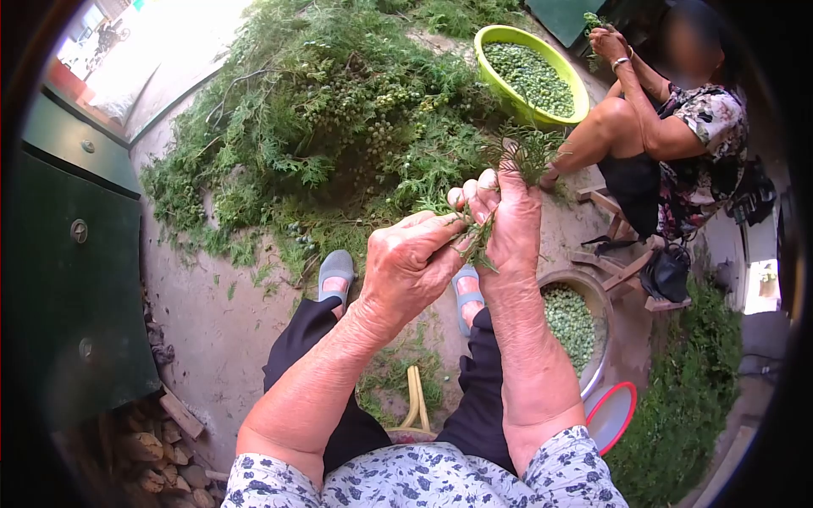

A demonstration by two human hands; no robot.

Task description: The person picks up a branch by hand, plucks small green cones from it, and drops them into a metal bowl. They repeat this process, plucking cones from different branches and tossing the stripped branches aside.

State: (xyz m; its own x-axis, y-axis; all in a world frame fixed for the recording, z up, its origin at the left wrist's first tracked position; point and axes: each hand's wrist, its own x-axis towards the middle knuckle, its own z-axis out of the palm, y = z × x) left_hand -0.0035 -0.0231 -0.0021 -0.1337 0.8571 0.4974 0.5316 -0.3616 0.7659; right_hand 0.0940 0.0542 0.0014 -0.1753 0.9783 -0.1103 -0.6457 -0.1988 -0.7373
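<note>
Both of my hands are raised at the middle of the view, close together over the floor. My left hand (415, 258) has its fingers pinched on the lower end of a green sprig (481, 239). My right hand (512, 216) is closed round the same greenery, and a feathery leafy part (533, 155) sticks out above its thumb. Whether this is one sprig or several, I cannot tell. Beyond my hands lies a big heap of green branches (339, 110) with small round berries among the leaves.
A yellow-green basin (578, 85) of green berries stands at the upper right, beside a seated person (669, 135) holding a sprig. A metal basin (603, 339) of berries and a red-rimmed bowl (631, 406) are right of my legs. Green cabinets (80, 279) and firewood (144, 449) are left.
</note>
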